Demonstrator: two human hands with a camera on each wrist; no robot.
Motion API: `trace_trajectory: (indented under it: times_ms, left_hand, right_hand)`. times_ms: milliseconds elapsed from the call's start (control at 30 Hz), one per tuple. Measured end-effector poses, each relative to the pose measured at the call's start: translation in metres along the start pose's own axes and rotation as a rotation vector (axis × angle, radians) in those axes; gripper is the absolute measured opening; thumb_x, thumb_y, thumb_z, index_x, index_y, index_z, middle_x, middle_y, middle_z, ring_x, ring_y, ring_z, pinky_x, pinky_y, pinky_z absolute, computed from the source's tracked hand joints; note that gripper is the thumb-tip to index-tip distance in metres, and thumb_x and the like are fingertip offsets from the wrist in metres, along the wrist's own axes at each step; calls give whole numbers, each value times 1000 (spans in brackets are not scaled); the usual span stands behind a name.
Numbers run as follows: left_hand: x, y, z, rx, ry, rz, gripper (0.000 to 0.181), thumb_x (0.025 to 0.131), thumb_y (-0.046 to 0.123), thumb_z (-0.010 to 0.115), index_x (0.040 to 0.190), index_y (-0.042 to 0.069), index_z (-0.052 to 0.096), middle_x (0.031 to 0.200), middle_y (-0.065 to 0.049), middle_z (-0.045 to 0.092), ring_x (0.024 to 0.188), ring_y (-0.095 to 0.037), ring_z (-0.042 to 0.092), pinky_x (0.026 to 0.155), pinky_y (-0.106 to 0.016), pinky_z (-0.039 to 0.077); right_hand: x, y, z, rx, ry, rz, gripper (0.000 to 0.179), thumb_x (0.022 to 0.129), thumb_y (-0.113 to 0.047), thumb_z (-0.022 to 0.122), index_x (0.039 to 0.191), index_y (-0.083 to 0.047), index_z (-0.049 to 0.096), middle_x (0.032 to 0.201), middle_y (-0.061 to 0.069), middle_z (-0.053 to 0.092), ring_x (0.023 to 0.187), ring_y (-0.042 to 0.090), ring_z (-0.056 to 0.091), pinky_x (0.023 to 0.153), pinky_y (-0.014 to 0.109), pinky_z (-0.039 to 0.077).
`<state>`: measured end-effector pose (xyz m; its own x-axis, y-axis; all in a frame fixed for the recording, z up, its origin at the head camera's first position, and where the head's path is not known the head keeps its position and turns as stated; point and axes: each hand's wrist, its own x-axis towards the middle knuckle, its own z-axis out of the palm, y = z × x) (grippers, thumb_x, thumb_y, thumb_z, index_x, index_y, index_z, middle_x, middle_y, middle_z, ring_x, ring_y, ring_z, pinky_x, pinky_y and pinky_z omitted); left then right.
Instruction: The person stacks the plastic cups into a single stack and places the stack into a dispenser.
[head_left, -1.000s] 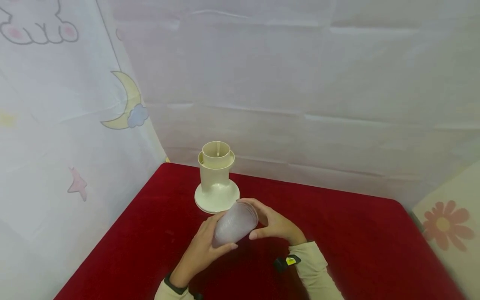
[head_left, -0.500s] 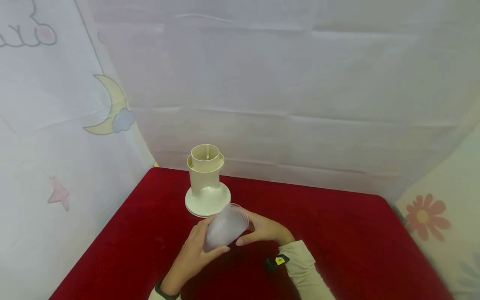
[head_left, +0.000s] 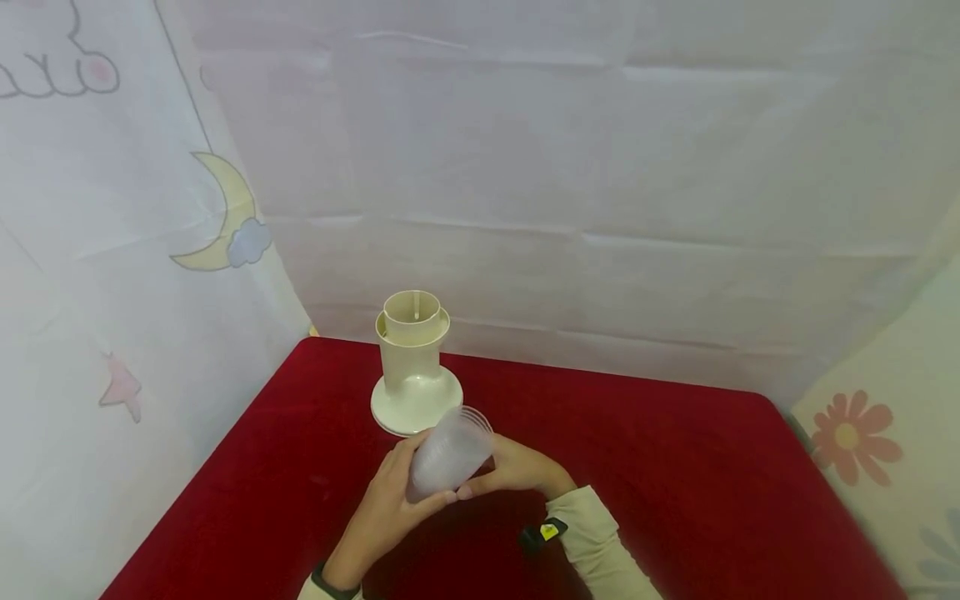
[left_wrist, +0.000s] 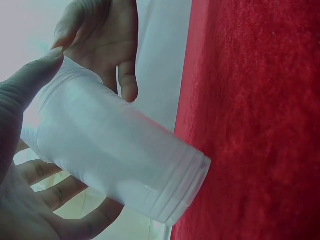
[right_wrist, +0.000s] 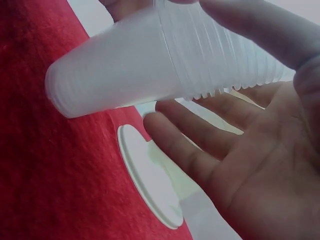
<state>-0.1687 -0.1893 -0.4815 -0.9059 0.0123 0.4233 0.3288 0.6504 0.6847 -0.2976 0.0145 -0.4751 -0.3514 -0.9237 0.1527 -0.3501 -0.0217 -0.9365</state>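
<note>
A tilted stack of translucent plastic cups (head_left: 450, 454) is held between both hands above the table. My left hand (head_left: 386, 504) grips the closed-bottom half, thumb on the near side and fingers around the far side. At the rim end, my right hand (head_left: 521, 468) has its thumb on the cups, its tip close to the left thumb. In the right wrist view, several nested rims of the cup stack (right_wrist: 125, 67) show between the right thumb and fingers (right_wrist: 192, 145). Behind the hands stands an ivory plastic stand (head_left: 412, 367) with nested upright tubes and a round base.
A red cloth covers the table (head_left: 637, 467). Pale printed fabric hangs as a wall (head_left: 525, 150) behind and on both sides, close to the table's back edge. The ivory stand is near the back left, just beyond the cups.
The right hand has moved in toward the cups, its thumb now near the left thumb. The left hand keeps its hold. The head view has shifted, moving the whole scene slightly left.
</note>
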Motion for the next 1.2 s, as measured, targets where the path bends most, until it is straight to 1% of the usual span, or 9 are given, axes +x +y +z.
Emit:
trace_trajectory:
  times_ms: [167, 300, 400, 567, 700, 767, 1000, 1100, 1200]
  left_hand:
    - [1, 2, -2, -34, 2, -24, 83, 78, 53, 81, 145, 24, 44, 135, 6, 52, 110, -13, 55, 89, -43, 53]
    - [4, 4, -2, -56, -14, -39, 83, 78, 58, 79, 146, 25, 43, 135, 6, 51, 107, -14, 56, 88, -42, 53]
    - [5, 4, -1, -75, -34, -55, 84, 78, 59, 77, 146, 23, 42, 134, 6, 52, 106, -15, 57, 86, -40, 54]
    - [7, 6, 2, -102, -68, -72, 86, 78, 59, 77, 145, 19, 41, 132, 3, 53, 107, -17, 58, 86, -39, 54]
    - [7, 6, 6, -120, -52, -68, 84, 79, 53, 80, 144, 14, 42, 130, -1, 56, 106, -19, 59, 83, -38, 56]
    - [7, 5, 7, -134, -40, -66, 83, 80, 49, 81, 144, 13, 43, 128, -4, 58, 105, -21, 60, 82, -37, 56]
    - [15, 7, 6, -210, -16, -40, 79, 80, 40, 84, 142, 15, 42, 124, -3, 61, 104, -20, 62, 77, -29, 56]
    - [20, 7, 4, -212, -14, -9, 77, 81, 37, 84, 142, 15, 43, 125, -2, 61, 105, -19, 62, 80, -28, 55]
    - [24, 9, 0, -221, -18, 15, 76, 81, 35, 83, 143, 15, 43, 128, -2, 60, 108, -19, 62, 84, -29, 54]
  right_hand:
    - [1, -2, 0, 4, -4, -13, 70, 85, -19, 79, 144, -13, 41, 131, 6, 56, 118, 20, 56, 99, 37, 49]
    - [-1, -5, -3, 7, 12, -14, 70, 86, -20, 80, 144, -13, 42, 131, 6, 57, 118, 20, 56, 99, 37, 49]
    - [-4, -5, -4, 17, 21, -14, 70, 87, -21, 79, 145, -11, 41, 132, 8, 56, 119, 22, 56, 100, 37, 48]
    - [-11, -2, -2, 18, 66, -17, 70, 89, -24, 77, 147, -11, 39, 136, 11, 54, 121, 24, 56, 99, 36, 48]
    - [-15, -2, 2, 38, 106, -27, 72, 89, -25, 76, 148, -12, 38, 138, 13, 53, 123, 26, 57, 99, 36, 49]
    - [-15, -1, 4, 32, 128, -46, 72, 89, -25, 76, 149, -12, 38, 139, 13, 53, 123, 26, 57, 99, 37, 49]
    - [-13, -1, 6, 104, 213, -109, 74, 93, -25, 73, 155, -14, 34, 144, 14, 51, 126, 30, 56, 99, 42, 49]
    - [-13, -6, 4, 104, 246, -121, 74, 92, -26, 74, 154, -15, 35, 144, 14, 51, 126, 30, 56, 100, 42, 48]
    - [-13, -9, 2, 95, 264, -126, 74, 92, -26, 74, 154, -14, 35, 144, 14, 51, 127, 31, 55, 101, 42, 48]
